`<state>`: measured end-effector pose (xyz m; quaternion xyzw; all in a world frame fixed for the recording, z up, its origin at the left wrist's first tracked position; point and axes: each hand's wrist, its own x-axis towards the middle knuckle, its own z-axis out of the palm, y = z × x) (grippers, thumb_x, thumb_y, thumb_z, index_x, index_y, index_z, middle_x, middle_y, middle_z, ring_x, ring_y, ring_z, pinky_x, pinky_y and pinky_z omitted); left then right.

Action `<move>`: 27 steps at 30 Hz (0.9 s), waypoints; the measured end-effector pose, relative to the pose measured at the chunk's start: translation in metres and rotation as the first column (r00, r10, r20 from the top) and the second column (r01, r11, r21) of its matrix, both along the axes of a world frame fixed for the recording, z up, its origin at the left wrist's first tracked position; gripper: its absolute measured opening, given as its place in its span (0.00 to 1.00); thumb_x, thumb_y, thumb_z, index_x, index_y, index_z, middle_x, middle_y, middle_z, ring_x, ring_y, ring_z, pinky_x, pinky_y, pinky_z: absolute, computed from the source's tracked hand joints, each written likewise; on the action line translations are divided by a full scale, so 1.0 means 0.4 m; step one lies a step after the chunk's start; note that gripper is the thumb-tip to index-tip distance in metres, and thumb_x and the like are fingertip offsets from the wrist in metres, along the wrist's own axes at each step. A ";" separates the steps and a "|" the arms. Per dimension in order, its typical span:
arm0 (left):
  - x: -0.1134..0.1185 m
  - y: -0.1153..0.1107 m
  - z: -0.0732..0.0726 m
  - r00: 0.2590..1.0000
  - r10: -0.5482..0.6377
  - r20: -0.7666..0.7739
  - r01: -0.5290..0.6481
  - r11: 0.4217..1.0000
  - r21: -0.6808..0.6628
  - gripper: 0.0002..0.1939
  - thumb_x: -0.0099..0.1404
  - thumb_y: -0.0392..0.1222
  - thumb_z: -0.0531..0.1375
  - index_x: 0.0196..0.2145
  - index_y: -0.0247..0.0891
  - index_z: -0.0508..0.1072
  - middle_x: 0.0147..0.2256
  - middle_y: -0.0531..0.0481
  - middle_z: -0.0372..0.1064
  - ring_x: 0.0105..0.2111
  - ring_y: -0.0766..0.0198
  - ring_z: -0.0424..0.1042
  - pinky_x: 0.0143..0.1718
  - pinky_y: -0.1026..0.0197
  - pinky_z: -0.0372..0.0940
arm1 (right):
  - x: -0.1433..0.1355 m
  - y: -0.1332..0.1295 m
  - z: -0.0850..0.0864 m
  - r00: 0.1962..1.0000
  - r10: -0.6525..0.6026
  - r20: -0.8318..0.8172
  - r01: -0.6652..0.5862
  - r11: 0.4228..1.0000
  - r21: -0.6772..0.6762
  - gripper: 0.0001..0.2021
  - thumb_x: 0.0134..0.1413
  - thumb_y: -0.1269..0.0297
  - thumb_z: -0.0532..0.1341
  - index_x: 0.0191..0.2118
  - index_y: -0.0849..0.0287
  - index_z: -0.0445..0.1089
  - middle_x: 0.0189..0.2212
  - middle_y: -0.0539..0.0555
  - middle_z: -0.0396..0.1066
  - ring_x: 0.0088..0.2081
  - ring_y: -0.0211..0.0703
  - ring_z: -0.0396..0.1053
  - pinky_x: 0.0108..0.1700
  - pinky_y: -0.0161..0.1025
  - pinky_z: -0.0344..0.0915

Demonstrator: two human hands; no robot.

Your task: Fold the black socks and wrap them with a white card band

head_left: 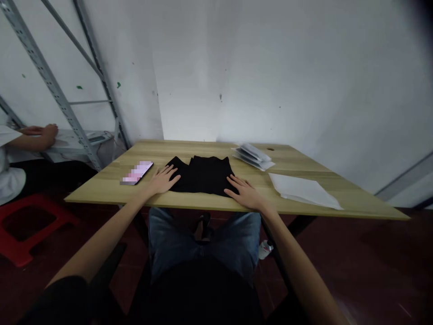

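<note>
Black garment (203,177), folded into a flat, roughly square bundle, lies near the front edge of the wooden worktop (304,162), about midway between the two hands. On the bundle's left side the left hand (163,179) rests palm down, its fingers (171,172) spread and flat, the tips touching the dark cloth while the heel of the hand sits on bare wood; nothing is clasped in it. On the right, the right hand (244,192) lies the same way, with fingers (233,182) stretched out and released, pressing on the lower right corner of the cloth and gripping nothing. Just left of the left hand lies a phone (136,172), flat on the worktop, its screen blurred. Behind the garment to the right sits a small stack of clear plastic bags (253,156), and nearer the front right lies a sheet of white paper (304,189), well apart from the cloth. Below the worktop edge show the person's blue jeans (203,243). At far left, another person's hand (47,133) rests on a separate surface beside a metal rack (50,85), with a red stool (23,225) on the floor.
</note>
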<state>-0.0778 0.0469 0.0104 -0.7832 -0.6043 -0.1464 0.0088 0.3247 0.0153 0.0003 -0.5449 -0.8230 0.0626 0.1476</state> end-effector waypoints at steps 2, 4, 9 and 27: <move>0.005 0.004 0.015 1.000 0.006 0.021 -0.009 0.989 0.144 0.31 0.78 0.60 0.47 0.69 0.41 0.66 0.72 0.41 0.59 0.72 0.46 0.57 0.74 0.37 0.44 | 0.000 0.008 -0.002 0.999 -0.005 -0.031 0.005 1.000 0.018 0.38 0.71 0.34 0.48 0.76 0.52 0.57 0.77 0.57 0.50 0.77 0.56 0.47 0.77 0.61 0.40; 0.003 0.011 0.029 0.996 0.065 0.064 -0.082 0.950 0.302 0.29 0.78 0.58 0.48 0.66 0.38 0.68 0.67 0.37 0.66 0.68 0.44 0.63 0.73 0.37 0.47 | 0.002 0.010 0.001 0.996 0.003 -0.093 0.001 0.999 0.043 0.39 0.71 0.34 0.48 0.75 0.53 0.58 0.76 0.58 0.53 0.77 0.56 0.49 0.77 0.60 0.44; -0.025 0.067 0.040 0.923 0.340 0.182 -0.385 0.835 0.394 0.29 0.77 0.54 0.49 0.63 0.30 0.69 0.62 0.26 0.68 0.65 0.32 0.64 0.65 0.30 0.55 | 0.012 -0.006 0.024 0.952 -0.077 -0.297 0.085 0.996 0.015 0.39 0.73 0.36 0.40 0.76 0.55 0.57 0.76 0.58 0.52 0.75 0.56 0.54 0.76 0.57 0.50; -0.034 0.088 0.027 0.919 0.386 0.085 -0.388 0.843 0.372 0.25 0.78 0.47 0.44 0.60 0.32 0.71 0.58 0.27 0.72 0.60 0.37 0.69 0.57 0.39 0.65 | 0.004 -0.015 0.005 0.964 -0.083 -0.252 0.107 0.991 0.086 0.36 0.75 0.39 0.40 0.76 0.54 0.57 0.77 0.61 0.50 0.75 0.58 0.52 0.74 0.60 0.54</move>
